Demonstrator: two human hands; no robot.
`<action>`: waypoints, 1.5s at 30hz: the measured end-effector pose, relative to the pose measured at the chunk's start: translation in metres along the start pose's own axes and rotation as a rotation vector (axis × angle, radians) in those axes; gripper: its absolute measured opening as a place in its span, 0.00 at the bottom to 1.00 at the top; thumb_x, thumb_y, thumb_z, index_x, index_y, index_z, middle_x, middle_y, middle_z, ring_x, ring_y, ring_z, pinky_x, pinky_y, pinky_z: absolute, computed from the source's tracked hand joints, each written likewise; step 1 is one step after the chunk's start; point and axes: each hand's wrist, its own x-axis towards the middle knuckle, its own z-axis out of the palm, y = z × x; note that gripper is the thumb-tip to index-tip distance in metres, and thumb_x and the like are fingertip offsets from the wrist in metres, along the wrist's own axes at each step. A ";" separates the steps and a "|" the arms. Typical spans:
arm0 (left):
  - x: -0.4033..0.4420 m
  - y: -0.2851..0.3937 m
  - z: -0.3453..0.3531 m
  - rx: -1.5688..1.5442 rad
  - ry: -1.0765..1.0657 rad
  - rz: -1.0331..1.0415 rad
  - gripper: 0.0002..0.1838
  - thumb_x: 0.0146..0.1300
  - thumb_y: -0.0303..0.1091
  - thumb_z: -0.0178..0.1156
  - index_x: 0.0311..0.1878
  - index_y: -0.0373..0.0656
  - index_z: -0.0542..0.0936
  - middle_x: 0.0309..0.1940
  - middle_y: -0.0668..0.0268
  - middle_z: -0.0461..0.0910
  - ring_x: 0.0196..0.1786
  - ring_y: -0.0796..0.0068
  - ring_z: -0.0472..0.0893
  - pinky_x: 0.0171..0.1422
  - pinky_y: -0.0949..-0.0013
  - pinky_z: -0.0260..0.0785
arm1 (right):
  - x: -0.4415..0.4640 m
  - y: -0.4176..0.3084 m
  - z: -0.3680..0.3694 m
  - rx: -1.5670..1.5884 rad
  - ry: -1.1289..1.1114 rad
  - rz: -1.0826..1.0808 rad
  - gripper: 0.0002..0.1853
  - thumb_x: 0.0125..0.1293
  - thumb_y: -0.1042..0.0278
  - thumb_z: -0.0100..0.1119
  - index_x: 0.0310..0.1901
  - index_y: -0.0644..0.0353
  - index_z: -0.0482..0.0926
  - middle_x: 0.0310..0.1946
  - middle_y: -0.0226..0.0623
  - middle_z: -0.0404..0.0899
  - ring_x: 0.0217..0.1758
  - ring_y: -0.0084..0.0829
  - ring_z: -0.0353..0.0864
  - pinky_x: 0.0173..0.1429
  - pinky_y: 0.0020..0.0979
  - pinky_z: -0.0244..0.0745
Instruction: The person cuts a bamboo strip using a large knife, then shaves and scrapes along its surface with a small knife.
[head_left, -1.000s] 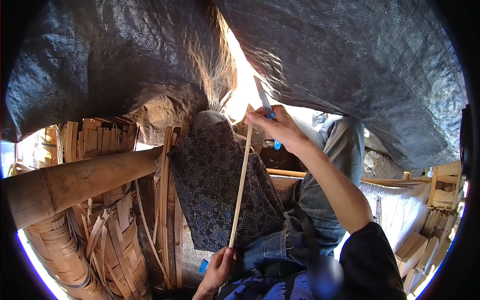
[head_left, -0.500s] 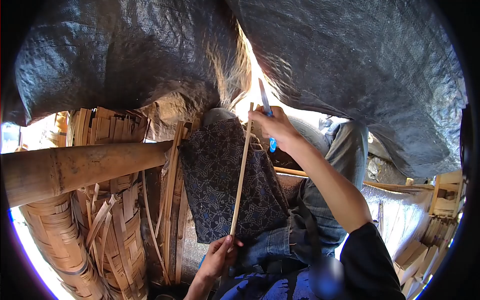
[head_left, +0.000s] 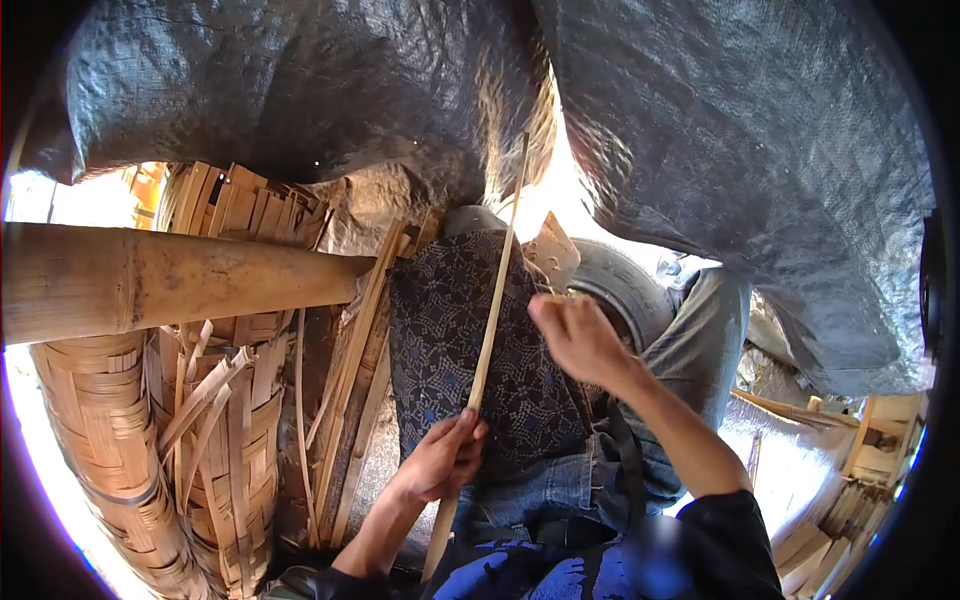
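A long, narrow bamboo strip (head_left: 494,318) slants over a dark patterned cloth (head_left: 440,340) spread on my leg. My left hand (head_left: 443,457) is closed around its lower part, the thumb lying along it. Below the hand the strip runs down towards my shirt; its thin far end points up at the bright gap. To the right of the strip, apart from it, my right hand (head_left: 585,342) is in a fist, slightly blurred. The blue-handled knife seen in it earlier is hidden from this angle. A pale brown angular piece (head_left: 552,254) shows beyond that hand.
A thick bamboo pole (head_left: 190,280) crosses from the left. Beneath it stand woven bamboo rolls (head_left: 105,430) with loose splints, and upright slats (head_left: 350,390) beside the cloth. Dark sheeting (head_left: 740,150) hangs overhead. A tyre (head_left: 625,285) lies beyond my right hand; bamboo blocks (head_left: 815,550) are at lower right.
My right hand has come down and right, away from the strip, and the knife has gone from sight. The strip reaches farther up and now shows below my left hand. The view has shifted.
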 end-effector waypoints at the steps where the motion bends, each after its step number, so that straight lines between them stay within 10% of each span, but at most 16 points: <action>1: 0.006 0.005 0.004 0.010 -0.019 -0.021 0.17 0.72 0.50 0.40 0.32 0.50 0.67 0.16 0.79 0.52 0.16 0.86 0.51 0.18 0.80 0.43 | -0.014 -0.011 0.004 -0.123 0.005 -0.016 0.26 0.72 0.51 0.37 0.21 0.59 0.70 0.09 0.40 0.66 0.12 0.42 0.71 0.20 0.44 0.65; 32: 0.037 0.020 0.021 0.028 -0.001 -0.041 0.18 0.73 0.49 0.36 0.27 0.54 0.64 0.15 0.82 0.50 0.14 0.89 0.47 0.16 0.79 0.39 | 0.014 0.006 0.027 -0.729 0.118 0.141 0.31 0.68 0.42 0.41 0.19 0.59 0.76 0.12 0.43 0.74 0.15 0.40 0.78 0.19 0.37 0.72; 45: 0.039 0.026 -0.006 -0.271 -0.290 -0.090 0.19 0.73 0.52 0.35 0.28 0.54 0.62 0.15 0.81 0.50 0.14 0.89 0.47 0.16 0.80 0.38 | -0.016 -0.008 0.017 -0.457 0.028 -0.068 0.30 0.69 0.44 0.43 0.18 0.61 0.74 0.08 0.42 0.70 0.13 0.41 0.75 0.19 0.39 0.70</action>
